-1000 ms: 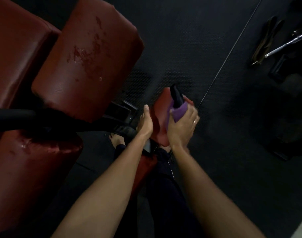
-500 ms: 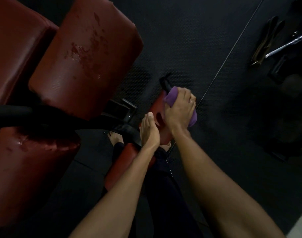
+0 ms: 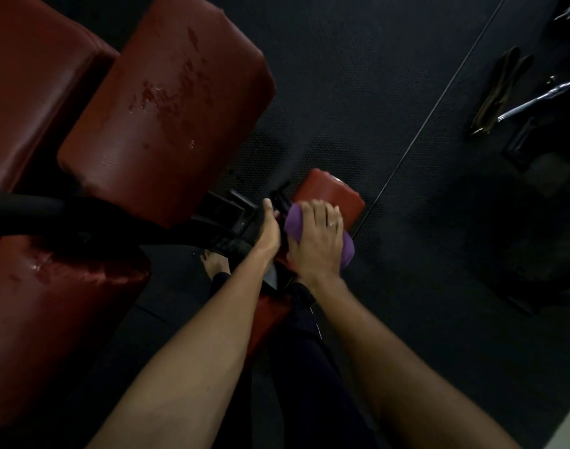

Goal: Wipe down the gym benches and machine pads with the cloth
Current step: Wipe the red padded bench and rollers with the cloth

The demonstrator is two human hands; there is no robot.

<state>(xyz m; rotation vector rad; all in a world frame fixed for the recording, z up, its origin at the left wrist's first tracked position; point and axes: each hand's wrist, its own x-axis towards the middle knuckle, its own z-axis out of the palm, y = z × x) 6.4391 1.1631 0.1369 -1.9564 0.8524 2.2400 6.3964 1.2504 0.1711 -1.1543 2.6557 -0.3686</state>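
Pressing down on the purple cloth (image 3: 292, 222), our right hand (image 3: 319, 244) lies palm down over it with the fingers (image 3: 319, 215) laid nearly straight and slightly spread. The cloth is bunched under the palm, purple showing past the hand on both sides, and it sits on the near end of a small red pad (image 3: 332, 192). Our left hand (image 3: 270, 234) is just beside the right, turned edge-on with the thumb (image 3: 267, 205) pointing away from us. Its other fingers are hidden, so we cannot tell whether it holds anything or hangs loose. A small dark shape (image 3: 279, 194) pokes up between the two hands, too dim for us to name.

Just left of the hands is the black metal frame (image 3: 227, 215). Above it leans a large red pad (image 3: 167, 102) with wet streaks and droplets on its face, and a second red pad (image 3: 27, 92) stands beside that at the far left. A black padded bar (image 3: 24, 215) crosses in front of them, and below it a third red pad (image 3: 57, 319) carries a few wet spots. Under our forearms we see a bare foot (image 3: 214, 264), a dark trouser leg (image 3: 309, 367) and a strip of a fourth red pad (image 3: 267, 315). All of it stands on dark rubber flooring (image 3: 342, 76). Well apart at the upper right lie a shiny metal bar (image 3: 543, 98) and a dark strap (image 3: 497, 92).
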